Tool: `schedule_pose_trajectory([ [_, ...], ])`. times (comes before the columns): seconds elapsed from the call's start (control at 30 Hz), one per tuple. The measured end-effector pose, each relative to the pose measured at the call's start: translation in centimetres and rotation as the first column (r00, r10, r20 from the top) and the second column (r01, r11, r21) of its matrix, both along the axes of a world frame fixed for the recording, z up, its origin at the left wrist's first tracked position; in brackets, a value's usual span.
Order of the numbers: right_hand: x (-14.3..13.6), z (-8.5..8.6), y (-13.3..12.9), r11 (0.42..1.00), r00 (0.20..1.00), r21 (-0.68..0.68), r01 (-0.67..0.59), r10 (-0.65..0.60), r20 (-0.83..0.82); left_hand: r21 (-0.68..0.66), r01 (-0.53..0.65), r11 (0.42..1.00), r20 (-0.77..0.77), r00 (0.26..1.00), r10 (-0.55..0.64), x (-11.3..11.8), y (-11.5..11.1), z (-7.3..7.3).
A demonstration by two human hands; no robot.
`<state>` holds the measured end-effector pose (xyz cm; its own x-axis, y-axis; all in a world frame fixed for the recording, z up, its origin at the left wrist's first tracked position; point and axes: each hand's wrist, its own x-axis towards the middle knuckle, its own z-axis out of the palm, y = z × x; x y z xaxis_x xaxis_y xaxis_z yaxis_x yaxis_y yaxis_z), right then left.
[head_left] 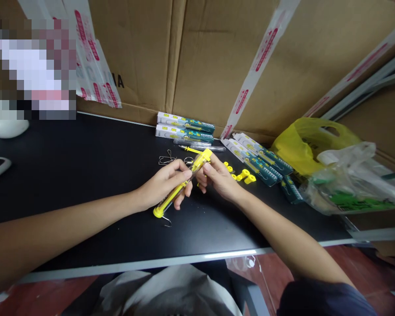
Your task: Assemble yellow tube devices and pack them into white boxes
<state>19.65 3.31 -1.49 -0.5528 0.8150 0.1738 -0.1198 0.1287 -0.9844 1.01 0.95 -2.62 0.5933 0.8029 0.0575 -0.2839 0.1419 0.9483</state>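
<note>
Scale (171, 198) aslant above the table (85, 171), lower end toward me. My left hand (164, 182) curls round its middle; my right hand (221, 176), fingers bent in, grips its upper end. Right of the scale: yellow caps (244, 174). Beyond it: boxes (184, 133).

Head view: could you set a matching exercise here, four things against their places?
Things
1. yellow-ended tube
2. metal hook
3. yellow bag
4. small yellow caps

Places
A. at the right, beside a clear bag
B. gripped in the left hand
C. on the black table, near the right hand
D. at the tube's near end

Pairs: 1-B, 2-D, 3-A, 4-C
</note>
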Motion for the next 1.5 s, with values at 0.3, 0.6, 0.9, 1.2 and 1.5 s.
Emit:
schedule_pose_trajectory([
  [0.3,-0.9,-0.4,-0.5,0.999,1.0,-0.04,0.01,-0.011,-0.022,0.041,-0.062,0.997,0.004,0.998,0.062,0.2,-0.1,-0.1],
  [0.6,0.1,1.1,0.6,0.974,0.976,-0.099,0.203,-0.209,-0.055,-0.035,-0.061,0.998,-0.027,0.998,0.061,0.4,-0.3,-0.1],
  [0.9,2.2,2.6,2.6,0.955,0.95,-0.084,0.285,-0.293,-0.109,-0.055,0.004,0.998,-0.087,0.996,-0.009,0.5,-0.3,-0.7],
  [1.2,2.8,2.5,3.2,0.951,0.944,-0.04,0.308,-0.311,-0.113,-0.031,-0.015,0.999,-0.215,0.977,0.008,0.7,-0.7,-0.9],
  [1.5,4.1,3.0,4.5,0.917,0.908,0.034,0.398,-0.389,-0.153,-0.067,0.012,0.998,-0.245,0.969,-0.028,0.8,-1.0,-0.4],
])
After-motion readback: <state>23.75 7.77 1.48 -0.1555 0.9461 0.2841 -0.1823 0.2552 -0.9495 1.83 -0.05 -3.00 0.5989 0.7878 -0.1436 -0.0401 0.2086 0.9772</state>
